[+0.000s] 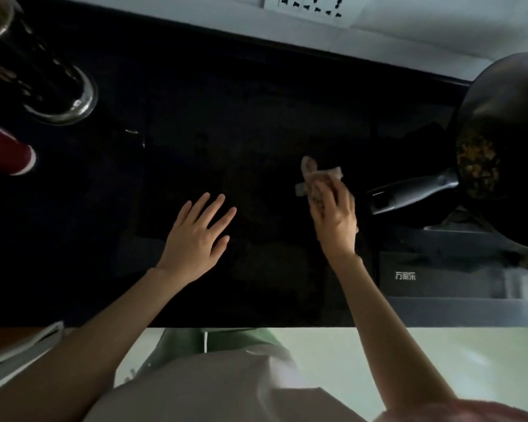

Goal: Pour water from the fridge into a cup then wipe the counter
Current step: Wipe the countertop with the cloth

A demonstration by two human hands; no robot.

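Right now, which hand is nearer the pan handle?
Right. The right hand, holding the cloth, is just left of the pan handle. The left hand rests flat on the counter, farther left.

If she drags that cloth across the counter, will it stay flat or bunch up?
The cloth is already crumpled under the right hand, so it is probably floppy and will bunch. The glossy counter should let it slide easily. It looks thin and light.
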